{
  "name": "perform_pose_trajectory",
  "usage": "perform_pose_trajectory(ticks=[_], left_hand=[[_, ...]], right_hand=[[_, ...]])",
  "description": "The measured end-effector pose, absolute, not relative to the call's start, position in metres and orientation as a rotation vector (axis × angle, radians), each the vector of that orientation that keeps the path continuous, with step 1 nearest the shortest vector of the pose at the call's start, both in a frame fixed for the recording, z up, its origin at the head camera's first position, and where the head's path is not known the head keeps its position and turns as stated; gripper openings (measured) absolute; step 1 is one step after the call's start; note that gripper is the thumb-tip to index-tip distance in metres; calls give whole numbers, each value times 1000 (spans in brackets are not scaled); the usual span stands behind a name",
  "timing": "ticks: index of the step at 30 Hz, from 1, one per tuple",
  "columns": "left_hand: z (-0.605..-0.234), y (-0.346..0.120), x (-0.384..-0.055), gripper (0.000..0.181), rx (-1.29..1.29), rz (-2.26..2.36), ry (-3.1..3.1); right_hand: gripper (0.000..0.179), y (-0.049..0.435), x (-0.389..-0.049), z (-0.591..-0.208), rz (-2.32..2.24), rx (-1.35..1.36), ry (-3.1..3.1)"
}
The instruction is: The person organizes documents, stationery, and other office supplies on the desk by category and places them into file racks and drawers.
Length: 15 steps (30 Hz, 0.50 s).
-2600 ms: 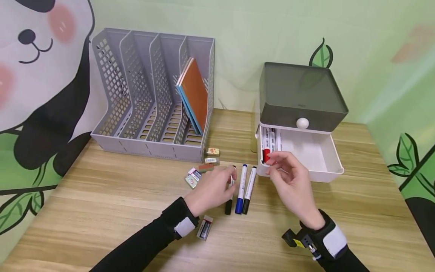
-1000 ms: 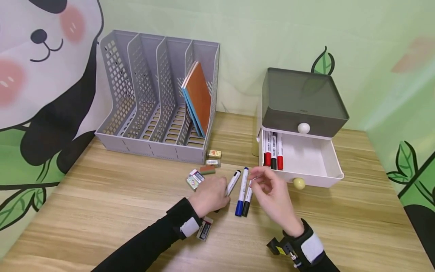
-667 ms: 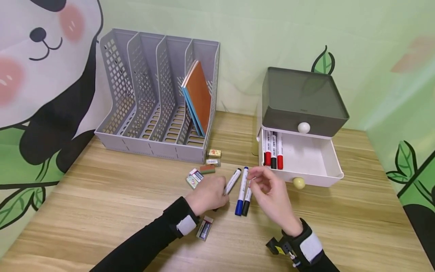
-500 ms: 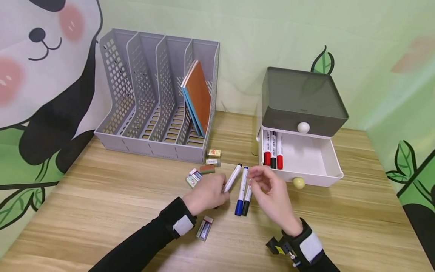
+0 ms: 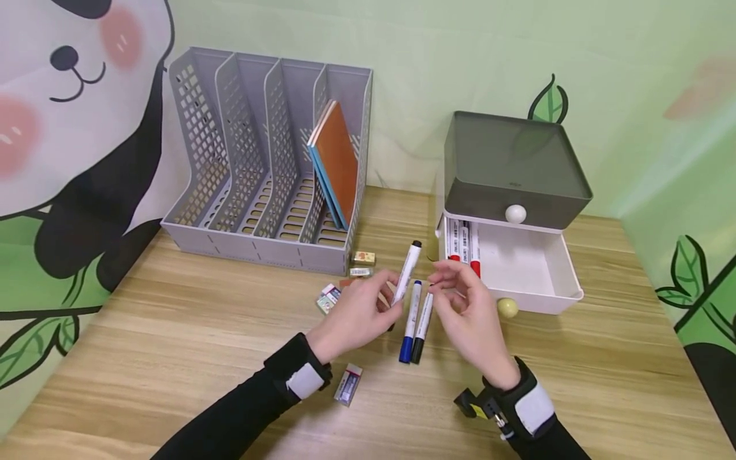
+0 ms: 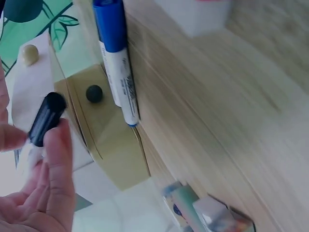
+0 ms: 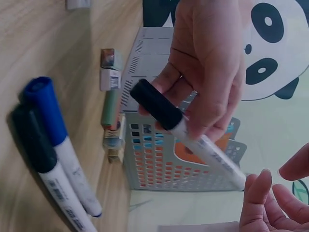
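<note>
In the head view my left hand pinches a white marker with a black cap, lifted and tilted above the table. The right wrist view shows the cap near the fingers and the marker's far end close to my right hand. That right hand has its thumb and fingers apart, with nothing gripped between them. Below the hands, a blue-capped marker and a black-capped marker lie side by side on the table. Several markers lie along the left side of the pulled-out white drawer.
Above the drawer sits a dark grey box with a white knob. At the back left stands a grey file rack with an orange notebook and a blue one. Several erasers lie near it; another eraser lies toward the front.
The right hand has let go of a red-capped marker, now in the drawer, and come left. The left hand has picked up the black-capped marker and raised it toward the right hand.
</note>
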<state>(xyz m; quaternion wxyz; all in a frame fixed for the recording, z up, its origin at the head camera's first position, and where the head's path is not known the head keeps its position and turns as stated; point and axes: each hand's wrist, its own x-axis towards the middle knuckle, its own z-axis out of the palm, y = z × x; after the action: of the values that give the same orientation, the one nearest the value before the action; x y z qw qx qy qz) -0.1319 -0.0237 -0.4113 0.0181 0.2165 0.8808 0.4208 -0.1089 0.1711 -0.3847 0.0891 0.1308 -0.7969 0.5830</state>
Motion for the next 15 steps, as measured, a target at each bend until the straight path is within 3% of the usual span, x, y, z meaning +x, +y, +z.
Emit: perform_pose_trajectory(ticks=[15], left_hand=[[-397, -2, -131, 25, 750, 1649, 2643]], right_hand=[[34, 170, -123, -370, 1732, 404, -2389]])
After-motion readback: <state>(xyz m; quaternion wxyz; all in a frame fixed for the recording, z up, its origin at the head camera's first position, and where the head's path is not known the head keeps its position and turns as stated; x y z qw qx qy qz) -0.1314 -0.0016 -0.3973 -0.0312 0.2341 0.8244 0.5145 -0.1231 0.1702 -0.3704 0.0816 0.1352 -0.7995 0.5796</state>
